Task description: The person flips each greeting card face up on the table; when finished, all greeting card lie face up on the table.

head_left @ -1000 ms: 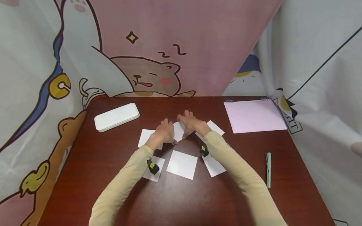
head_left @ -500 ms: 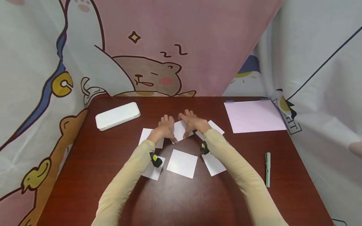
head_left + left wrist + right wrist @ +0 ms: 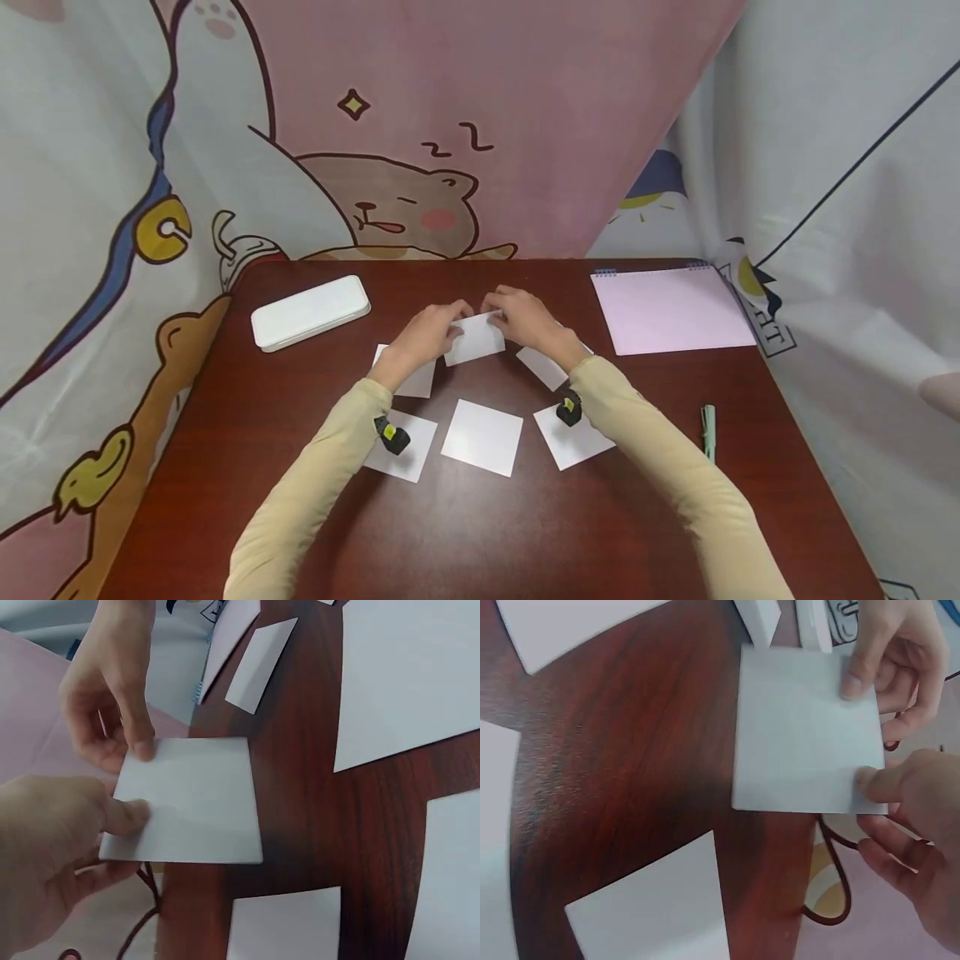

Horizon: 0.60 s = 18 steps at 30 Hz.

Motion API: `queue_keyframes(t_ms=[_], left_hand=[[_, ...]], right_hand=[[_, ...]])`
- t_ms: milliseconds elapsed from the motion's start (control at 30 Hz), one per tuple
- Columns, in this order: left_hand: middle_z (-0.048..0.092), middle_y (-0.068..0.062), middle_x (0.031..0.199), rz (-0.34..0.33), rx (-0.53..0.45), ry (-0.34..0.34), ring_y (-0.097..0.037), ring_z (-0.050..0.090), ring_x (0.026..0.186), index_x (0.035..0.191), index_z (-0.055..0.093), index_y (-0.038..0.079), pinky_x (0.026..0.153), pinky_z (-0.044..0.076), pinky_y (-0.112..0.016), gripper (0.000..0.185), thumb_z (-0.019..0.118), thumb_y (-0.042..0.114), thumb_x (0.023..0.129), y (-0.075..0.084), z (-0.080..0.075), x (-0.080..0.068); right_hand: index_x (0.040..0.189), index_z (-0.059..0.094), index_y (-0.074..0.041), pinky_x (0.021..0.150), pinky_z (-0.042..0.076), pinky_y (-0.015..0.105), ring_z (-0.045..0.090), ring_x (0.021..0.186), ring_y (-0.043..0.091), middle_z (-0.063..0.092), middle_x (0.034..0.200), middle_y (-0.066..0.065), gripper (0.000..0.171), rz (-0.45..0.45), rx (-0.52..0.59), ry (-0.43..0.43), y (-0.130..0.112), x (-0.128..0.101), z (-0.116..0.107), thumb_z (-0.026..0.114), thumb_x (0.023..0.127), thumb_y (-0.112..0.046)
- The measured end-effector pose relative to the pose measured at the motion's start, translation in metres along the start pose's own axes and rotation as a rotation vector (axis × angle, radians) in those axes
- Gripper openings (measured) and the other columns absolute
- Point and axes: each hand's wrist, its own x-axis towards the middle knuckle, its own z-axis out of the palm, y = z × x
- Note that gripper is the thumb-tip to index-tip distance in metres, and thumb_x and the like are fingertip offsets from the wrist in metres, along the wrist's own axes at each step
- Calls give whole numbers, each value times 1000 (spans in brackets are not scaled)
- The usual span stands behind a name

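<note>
A square white card [image 3: 477,340] is raised at the far middle of the table, its near face tilted towards me. My left hand [image 3: 424,335] pinches its left edge, and my right hand [image 3: 531,321] pinches its right edge. In the left wrist view both thumbs press on the card's face [image 3: 195,802], with fingers behind it. The right wrist view has the same grip on the card [image 3: 802,735]. Around it lie several more white cards, among them a front middle card [image 3: 482,438], a front right card [image 3: 573,446] and a back right card [image 3: 542,367] partly under my arm.
A white case [image 3: 311,313] lies at the back left of the dark wooden table [image 3: 487,542]. At the back right is a pink spiral pad [image 3: 675,312]. A light green pen [image 3: 709,429] lies on the right, partly behind my right sleeve. Printed curtains hang around the table.
Both hands were spread over the far middle card as it lay on the table. Now they pinch its side edges, and the card is lifted and tilted.
</note>
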Motion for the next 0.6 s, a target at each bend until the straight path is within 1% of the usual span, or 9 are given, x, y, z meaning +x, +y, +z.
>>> queue_keyframes(t_ms=[100, 167, 233, 333, 433, 600], left_hand=[[75, -9, 113, 64, 21, 52, -21, 71, 93, 121, 67, 10, 80, 59, -37, 25, 61, 3, 99, 0, -3, -6], [76, -7, 110, 104, 40, 72, -19, 71, 89, 120, 70, 10, 78, 60, -36, 23, 59, 4, 100, 2, -2, -11], [77, -4, 109, 129, 54, 75, -18, 72, 90, 118, 72, 11, 80, 60, -35, 22, 59, 5, 101, 3, 0, -15], [77, -1, 107, 155, 56, 65, -17, 73, 94, 115, 75, 12, 83, 60, -35, 20, 62, 7, 100, 6, 3, -22], [78, -1, 104, 163, 54, 44, -17, 74, 95, 111, 77, 11, 85, 60, -36, 17, 65, 10, 98, 8, 7, -27], [79, -1, 102, 141, 51, -11, -17, 75, 97, 106, 80, 12, 88, 60, -36, 15, 73, 13, 94, 7, 17, -33]], right_hand=[[100, 73, -10, 75, 58, 42, 69, 86, 24, 68, 95, 6, 8, -50, 5, 80, -3, -11, -5, 73, 93, -10], [98, 73, -11, 73, 57, 40, 69, 83, 21, 69, 92, 4, 6, -77, 1, 110, -3, -20, -5, 73, 93, -11], [97, 74, -12, 73, 57, 38, 68, 81, 18, 71, 90, 2, 5, -93, -3, 120, -4, -29, -3, 73, 93, -11], [96, 74, -15, 71, 57, 34, 68, 78, 14, 75, 90, -1, 5, -100, 4, 121, -4, -42, 2, 73, 93, -11], [95, 75, -15, 70, 59, 33, 71, 78, 13, 77, 90, -1, 5, -94, 29, 119, -5, -53, 7, 73, 93, -12], [94, 77, -14, 70, 60, 34, 74, 79, 13, 78, 89, -2, 4, -95, 28, 67, -4, -65, 21, 75, 93, -17]])
